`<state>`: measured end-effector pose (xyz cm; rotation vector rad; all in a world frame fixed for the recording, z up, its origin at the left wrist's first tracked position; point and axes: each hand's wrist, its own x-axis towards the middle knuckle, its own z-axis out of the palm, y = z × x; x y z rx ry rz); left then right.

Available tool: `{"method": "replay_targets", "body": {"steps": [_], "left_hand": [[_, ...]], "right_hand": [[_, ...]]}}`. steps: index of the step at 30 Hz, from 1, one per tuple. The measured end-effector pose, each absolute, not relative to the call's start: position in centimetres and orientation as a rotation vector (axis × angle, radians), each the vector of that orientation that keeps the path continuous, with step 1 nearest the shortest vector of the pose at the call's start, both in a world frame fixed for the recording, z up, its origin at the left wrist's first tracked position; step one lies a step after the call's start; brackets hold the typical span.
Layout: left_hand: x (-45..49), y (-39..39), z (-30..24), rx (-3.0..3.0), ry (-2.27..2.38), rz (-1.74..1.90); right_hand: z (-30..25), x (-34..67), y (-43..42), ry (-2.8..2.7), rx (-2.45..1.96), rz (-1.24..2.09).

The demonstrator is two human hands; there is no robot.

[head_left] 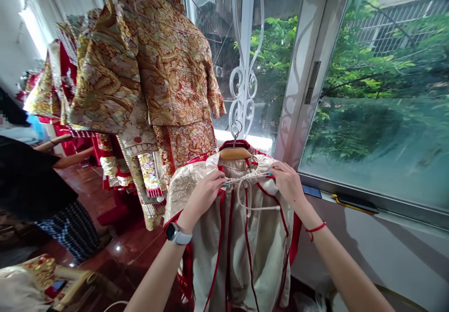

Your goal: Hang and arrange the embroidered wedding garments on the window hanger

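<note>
A cream skirt (261, 251) with red piping hangs before me, its gathered waistband level with my hands. My left hand (209, 189) pinches the waistband at its left side, fingers closed. At the other side, my right hand (286, 181) grips the same waistband, also closed. Between them a thin white drawstring (259, 208) runs across and dangles in a loose, tied loop. Behind the skirt are a wooden hanger (234, 154) with a metal hook and a cream embroidered jacket (185, 185) with red trim.
Gold brocade jackets (171, 64) and other red and gold garments hang on the left. A person in a dark top (31, 181) stands at far left. A window (382, 92) is on the right; a blue phone-like object (311, 191) lies on its sill. A bamboo stool (72, 286) stands lower left.
</note>
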<state>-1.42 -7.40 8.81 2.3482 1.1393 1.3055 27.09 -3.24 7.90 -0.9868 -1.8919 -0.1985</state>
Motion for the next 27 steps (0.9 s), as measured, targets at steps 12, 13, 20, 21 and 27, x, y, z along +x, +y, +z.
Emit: {"method": "replay_targets", "body": {"steps": [12,13,20,21,27], "left_hand": [[2.0,-8.6,7.7,1.162,0.742,1.371],[1.7,-8.6,7.8,1.15,0.726,1.34],[-1.2,-9.2,9.0,1.847,1.225,1.311],[-1.4,-9.4,9.1,1.898,1.26,1.365],[-2.1,-9.5,9.0,2.008,1.316,1.111]], "right_hand": [[6.1,25.1,-5.0,-1.544,-0.772,1.033],[6.5,25.5,-4.9,-1.608,-0.813,0.95],[8.9,28.1,-4.7,-1.978,-1.03,0.138],[8.6,28.1,-4.8,-1.979,-1.023,0.161],[7.5,29.2,-5.0,-2.057,-1.077,0.333]]}}
